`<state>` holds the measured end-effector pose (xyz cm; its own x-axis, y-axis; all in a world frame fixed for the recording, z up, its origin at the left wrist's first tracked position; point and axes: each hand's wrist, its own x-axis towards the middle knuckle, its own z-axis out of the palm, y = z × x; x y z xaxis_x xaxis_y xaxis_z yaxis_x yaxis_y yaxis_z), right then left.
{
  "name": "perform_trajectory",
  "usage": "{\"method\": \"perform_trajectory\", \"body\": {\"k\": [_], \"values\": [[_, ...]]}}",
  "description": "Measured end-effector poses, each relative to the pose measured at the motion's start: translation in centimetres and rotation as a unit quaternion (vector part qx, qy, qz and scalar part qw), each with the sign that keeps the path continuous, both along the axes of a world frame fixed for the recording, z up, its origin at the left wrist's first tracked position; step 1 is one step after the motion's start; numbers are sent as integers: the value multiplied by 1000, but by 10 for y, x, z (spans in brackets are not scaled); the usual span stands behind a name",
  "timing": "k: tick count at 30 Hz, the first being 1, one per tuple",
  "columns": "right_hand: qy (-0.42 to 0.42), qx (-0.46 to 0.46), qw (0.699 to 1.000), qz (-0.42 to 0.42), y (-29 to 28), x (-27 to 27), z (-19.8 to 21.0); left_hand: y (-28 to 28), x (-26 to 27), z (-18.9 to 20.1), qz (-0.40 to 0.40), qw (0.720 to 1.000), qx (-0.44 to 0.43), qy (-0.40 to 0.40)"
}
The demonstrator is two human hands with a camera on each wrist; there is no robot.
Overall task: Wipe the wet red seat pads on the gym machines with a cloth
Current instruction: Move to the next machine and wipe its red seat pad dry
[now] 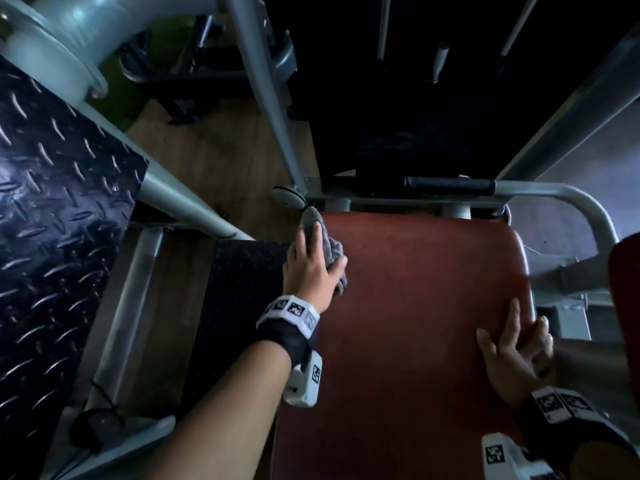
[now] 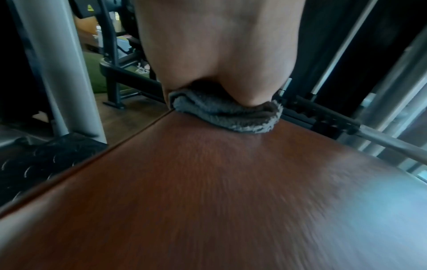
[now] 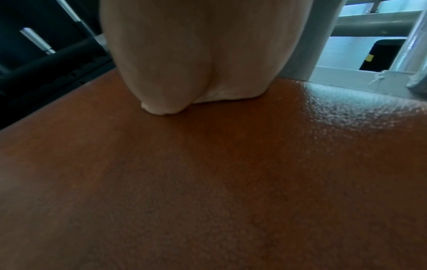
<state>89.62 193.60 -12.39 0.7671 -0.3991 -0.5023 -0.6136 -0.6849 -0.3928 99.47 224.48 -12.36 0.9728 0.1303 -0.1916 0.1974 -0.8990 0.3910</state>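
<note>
Overhead and wrist views of a gym machine. The red, rounded-rectangular vinyl seat pad [image 1: 415, 306] fills the centre of the head view, mounted on a grey tubular steel frame [image 1: 561, 192]. The left hand [image 1: 313, 271] lies palm-down at the pad's far left corner, its fingers extended over a crumpled grey terry cloth [image 1: 325, 242] and the thumb pressed against the cloth's right side; the cloth touches the pad and partly overhangs its left edge. In the left wrist view the cloth [image 2: 226, 117] appears bunched between the heel of the left hand [image 2: 219, 54] and the seat pad [image 2: 231, 191], which is streaked by motion blur.

The right hand [image 1: 512, 351] rests at the pad's right edge: one finger lies straight on the top surface, while the others bend over the edge. It holds nothing else. In the right wrist view the heel of the right hand [image 3: 196, 54] sits directly on the seat pad [image 3: 208, 182], whose grained surface shows a glossy pale sheen towards the far right corner.

To the left of the pad stands a black diamond-tread metal footplate [image 1: 59, 202]. A black foam-covered handle bar [image 1: 450, 186] crosses just beyond the pad's far edge, and brown wood-patterned flooring [image 1: 225, 143] shows between the frame members.
</note>
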Motion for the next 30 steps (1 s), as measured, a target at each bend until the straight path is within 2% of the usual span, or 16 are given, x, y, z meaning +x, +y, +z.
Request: {"method": "perform_trajectory", "body": {"k": [5,11,18,21,25,26,30], "values": [[5,-10,1000,9,-3,1,0,12,24,1,90,989,-116,-12],[-6,-29,999,20,-5,4,2,13,-5,5,127,985,-119,-2],[10,-33,999,17,-8,7,-2,11,26,2,153,972,-179,-14],[6,-19,1000,13,-6,8,3,13,20,7,144,976,-163,-14],[51,90,995,1,-14,9,-12,9,-4,11,123,986,-108,-21],[51,89,995,-1,-11,11,-10,8,-5,11,122,987,-106,-19],[14,-31,999,23,-8,10,1,13,16,5,128,985,-112,8]]}}
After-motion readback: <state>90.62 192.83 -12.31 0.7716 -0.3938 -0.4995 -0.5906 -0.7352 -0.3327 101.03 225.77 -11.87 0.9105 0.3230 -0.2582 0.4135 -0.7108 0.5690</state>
